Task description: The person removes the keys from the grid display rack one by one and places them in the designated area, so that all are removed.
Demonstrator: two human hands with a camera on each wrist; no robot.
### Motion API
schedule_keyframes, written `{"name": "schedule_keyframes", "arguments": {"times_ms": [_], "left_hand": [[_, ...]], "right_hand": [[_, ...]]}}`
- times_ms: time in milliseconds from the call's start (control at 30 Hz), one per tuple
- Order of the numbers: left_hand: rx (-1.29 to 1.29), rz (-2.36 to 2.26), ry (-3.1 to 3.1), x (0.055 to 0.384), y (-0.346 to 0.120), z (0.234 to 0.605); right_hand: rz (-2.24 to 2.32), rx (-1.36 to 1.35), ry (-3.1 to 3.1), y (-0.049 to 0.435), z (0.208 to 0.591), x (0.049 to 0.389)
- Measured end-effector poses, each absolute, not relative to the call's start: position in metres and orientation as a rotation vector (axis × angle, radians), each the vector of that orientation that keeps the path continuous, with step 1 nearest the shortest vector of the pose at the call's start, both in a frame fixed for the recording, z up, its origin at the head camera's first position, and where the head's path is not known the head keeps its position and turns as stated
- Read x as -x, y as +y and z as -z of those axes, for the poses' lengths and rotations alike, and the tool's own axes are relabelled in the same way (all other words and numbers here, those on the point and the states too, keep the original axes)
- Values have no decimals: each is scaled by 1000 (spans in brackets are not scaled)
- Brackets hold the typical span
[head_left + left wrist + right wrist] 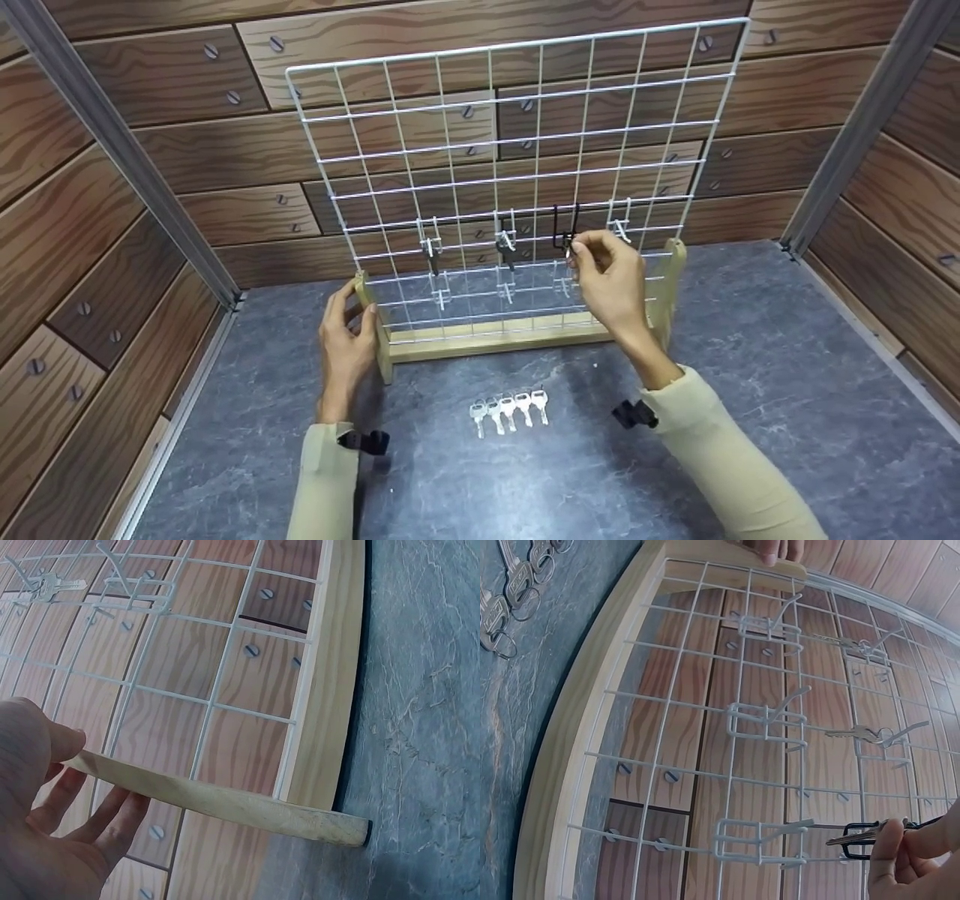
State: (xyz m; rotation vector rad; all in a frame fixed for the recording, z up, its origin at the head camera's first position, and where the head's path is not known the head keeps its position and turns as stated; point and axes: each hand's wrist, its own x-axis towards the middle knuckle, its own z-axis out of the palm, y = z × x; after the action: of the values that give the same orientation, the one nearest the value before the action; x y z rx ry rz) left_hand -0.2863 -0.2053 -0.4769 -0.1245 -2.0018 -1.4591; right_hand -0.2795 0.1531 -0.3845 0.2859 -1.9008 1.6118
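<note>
A white wire grid (517,142) stands upright in a pale wooden stand (495,343). My left hand (346,341) grips the stand's left upright (225,799), thumb on one side and fingers on the other. At the grid's black hook (556,225), my right hand (611,281) pinches a key (851,838); the fingers partly cover it. Keys hang from two white hooks to the left of the black one, a left key (434,262) and a middle key (862,733). Another white hook (619,229) sits to the right of the black one.
Several keys with rings (508,412) lie in a row on the grey marbled surface (480,487) in front of the stand. A lower row of white hooks (761,842) is on the grid. Wood-patterned walls (187,142) enclose the back and sides.
</note>
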Motion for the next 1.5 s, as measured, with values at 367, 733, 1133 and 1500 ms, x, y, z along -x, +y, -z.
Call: {"name": "schedule_keyframes", "arguments": {"times_ms": [367,733,1133,1500], "left_hand": [[147,1451,-2011,286,-208,475],[171,1446,-2019,286,-212,479],[158,1441,-1985,266,-196,456],[156,1456,-2017,261,-194,451]], "right_hand": [[-1607,-312,-1924,156,382,273],[-1563,-336,-1976,161,380,260],[-1643,-415,-1926,166,372,243],[-1681,-470,-1984,171,371,234]]}}
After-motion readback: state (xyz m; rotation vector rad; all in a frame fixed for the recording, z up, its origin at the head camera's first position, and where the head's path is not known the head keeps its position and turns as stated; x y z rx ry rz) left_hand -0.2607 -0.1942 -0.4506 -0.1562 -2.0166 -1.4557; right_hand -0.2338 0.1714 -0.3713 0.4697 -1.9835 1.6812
